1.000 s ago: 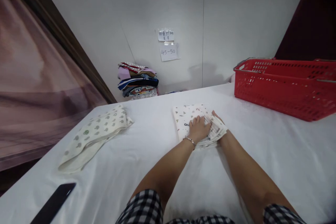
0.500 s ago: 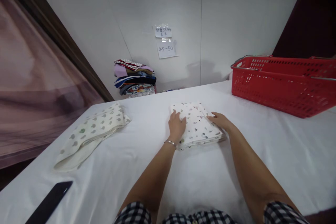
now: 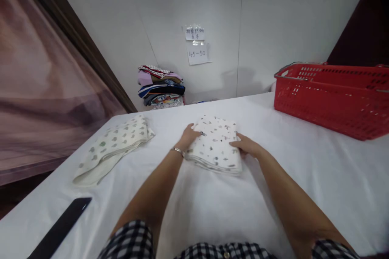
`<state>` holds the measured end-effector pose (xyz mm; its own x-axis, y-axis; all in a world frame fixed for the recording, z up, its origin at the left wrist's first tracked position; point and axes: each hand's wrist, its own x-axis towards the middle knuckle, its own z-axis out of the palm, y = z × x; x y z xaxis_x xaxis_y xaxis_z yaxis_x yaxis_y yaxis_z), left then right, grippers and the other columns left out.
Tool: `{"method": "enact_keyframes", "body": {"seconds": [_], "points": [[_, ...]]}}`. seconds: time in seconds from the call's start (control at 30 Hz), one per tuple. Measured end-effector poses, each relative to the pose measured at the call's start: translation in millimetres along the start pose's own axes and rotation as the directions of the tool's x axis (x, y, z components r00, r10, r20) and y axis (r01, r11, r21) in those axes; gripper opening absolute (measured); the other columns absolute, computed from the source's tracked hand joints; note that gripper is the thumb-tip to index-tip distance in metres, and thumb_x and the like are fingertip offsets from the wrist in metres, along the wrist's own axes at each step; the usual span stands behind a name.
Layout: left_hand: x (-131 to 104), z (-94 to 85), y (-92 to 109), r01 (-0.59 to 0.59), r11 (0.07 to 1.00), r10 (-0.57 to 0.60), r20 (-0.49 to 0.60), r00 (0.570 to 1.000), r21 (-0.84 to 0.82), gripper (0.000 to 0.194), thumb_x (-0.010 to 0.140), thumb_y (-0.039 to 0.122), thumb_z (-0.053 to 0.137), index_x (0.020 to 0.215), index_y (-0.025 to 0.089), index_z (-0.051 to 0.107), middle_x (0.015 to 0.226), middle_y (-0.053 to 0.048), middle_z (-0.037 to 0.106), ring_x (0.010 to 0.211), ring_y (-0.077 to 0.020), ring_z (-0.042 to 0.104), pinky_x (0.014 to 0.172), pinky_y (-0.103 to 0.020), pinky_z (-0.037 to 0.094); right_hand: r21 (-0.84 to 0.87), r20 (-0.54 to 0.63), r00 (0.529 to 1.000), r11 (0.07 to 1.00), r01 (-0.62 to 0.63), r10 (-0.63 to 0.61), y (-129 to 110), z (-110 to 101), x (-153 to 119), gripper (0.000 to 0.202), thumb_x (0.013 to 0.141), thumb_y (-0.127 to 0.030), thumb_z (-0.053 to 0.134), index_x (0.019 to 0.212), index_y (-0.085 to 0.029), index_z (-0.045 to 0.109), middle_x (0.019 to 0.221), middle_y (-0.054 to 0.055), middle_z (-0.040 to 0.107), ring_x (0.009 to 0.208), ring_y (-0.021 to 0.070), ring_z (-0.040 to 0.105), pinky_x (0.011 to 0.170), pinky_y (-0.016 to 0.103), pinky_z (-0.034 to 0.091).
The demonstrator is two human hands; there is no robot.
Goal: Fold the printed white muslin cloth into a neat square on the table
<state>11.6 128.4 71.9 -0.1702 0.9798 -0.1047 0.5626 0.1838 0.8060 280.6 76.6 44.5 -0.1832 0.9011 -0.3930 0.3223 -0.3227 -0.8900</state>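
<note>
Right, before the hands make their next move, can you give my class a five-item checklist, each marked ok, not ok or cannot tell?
1. Both hands at the cloth: ok. The left hand touches the left edge of the folded cloth, the right hand its right edge.
2. Firm grip underneath: cannot tell. The cloth hides it.
3. Inner layers lined up: cannot tell. The top layer covers them.
4. Dotted cloth squared up: not ok. It lies unevenly folded at the left.
5. Red basket apart from both hands: ok. It stands farther right.
</note>
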Motion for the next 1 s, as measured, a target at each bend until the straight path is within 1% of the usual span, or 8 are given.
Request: {"method": "enact_keyframes", "body": {"seconds": [0.1,0.17,0.27,0.37,0.47,0.6,0.77,1.0], "points": [[20,-50.1,-14,0.014,0.994,-0.017,0.024,1.000,0.110,0.069,0.058,0.019,0.082,0.123,0.020,0.058,0.123,-0.010,0.063,0.097,-0.0235,0.065,0.081,-0.029,0.051,0.102,0.238,0.971,0.995,0.001,-0.025,-10,48,-14,0.102,0.073,-0.042,0.075,0.150,-0.018,0.012,0.073,0.005,0.070,0.058,0.0198,0.066,0.053,0.032,0.055],[25,-73.3,-29,0.029,0.942,-0.043,0.035,0.998,0.333,0.066,0.062,0.023,0.080,0.124,0.019,0.057,0.120,-0.010,0.065,0.093,-0.0231,0.066,0.078,-0.029,0.052,0.072,0.318,0.948,0.997,-0.009,-0.015,-13,68,-20,0.107,0.074,-0.041,0.075,0.152,-0.017,0.006,0.068,0.001,0.068,0.054,0.0175,0.065,0.049,0.028,0.053],[18,-84.8,-49,0.058,0.902,-0.064,0.001,0.998,0.427,0.060,0.068,0.023,0.077,0.124,0.016,0.057,0.118,-0.012,0.066,0.100,-0.0246,0.065,0.085,-0.031,0.050,-0.023,0.278,0.960,1.000,0.006,0.001,-12,71,-16,0.083,0.080,-0.035,0.069,0.148,-0.012,0.027,0.065,0.000,0.066,0.048,0.0128,0.060,0.044,0.023,0.049],[-3,-74.9,-57,0.008,0.899,0.023,-0.065,0.998,0.439,0.047,0.079,0.027,0.067,0.124,0.017,0.057,0.132,-0.011,0.058,0.119,-0.0254,0.056,0.100,-0.033,0.042,-0.044,0.061,0.996,0.997,0.063,-0.060,-6,53,-1,0.041,0.086,-0.027,0.060,0.123,-0.009,0.058,0.068,0.003,0.066,0.049,0.0099,0.058,0.043,0.020,0.046],[-34,-55.8,-53,-0.148,0.874,0.223,-0.112,0.968,0.462,0.036,0.086,0.028,0.056,0.120,0.018,0.060,0.129,-0.009,0.060,0.120,-0.0239,0.053,0.104,-0.036,0.039,0.006,-0.163,0.974,0.987,0.159,-0.156,0,33,14,0.025,0.084,-0.021,0.057,0.106,-0.012,0.065,0.075,0.005,0.068,0.056,0.0101,0.061,0.047,0.020,0.048],[-88,-27.9,-48,-0.392,0.798,0.406,0.073,0.911,0.458,0.028,0.086,0.037,0.057,0.106,0.019,0.066,0.106,-0.006,0.067,0.102,-0.0212,0.059,0.092,-0.035,0.047,0.087,-0.314,0.928,0.968,0.237,-0.199,11,22,24,0.024,0.079,-0.020,0.059,0.101,-0.015,0.066,0.085,0.007,0.070,0.069,0.0133,0.065,0.053,0.021,0.051],[-141,3.2,-58,-0.516,0.623,0.538,0.156,0.828,0.588,0.029,0.085,0.033,0.060,0.109,0.018,0.063,0.106,-0.009,0.063,0.096,-0.0240,0.056,0.084,-0.039,0.047,0.051,-0.383,0.897,0.965,0.259,-0.221,20,22,32,0.028,0.076,-0.025,0.060,0.101,-0.015,0.068,0.097,0.009,0.070,0.079,0.0173,0.066,0.054,0.023,0.052],[-158,18.5,-64,-0.491,0.559,0.601,0.081,0.795,0.668,0.026,0.089,0.024,0.054,0.114,0.018,0.059,0.104,-0.009,0.060,0.097,-0.0250,0.051,0.082,-0.041,0.043,-0.179,-0.319,0.890,0.943,0.280,-0.325,2,19,63,0.047,0.075,-0.018,0.057,0.122,-0.019,0.064,0.120,0.010,0.065,0.085,0.0179,0.064,0.063,0.027,0.054]]}}
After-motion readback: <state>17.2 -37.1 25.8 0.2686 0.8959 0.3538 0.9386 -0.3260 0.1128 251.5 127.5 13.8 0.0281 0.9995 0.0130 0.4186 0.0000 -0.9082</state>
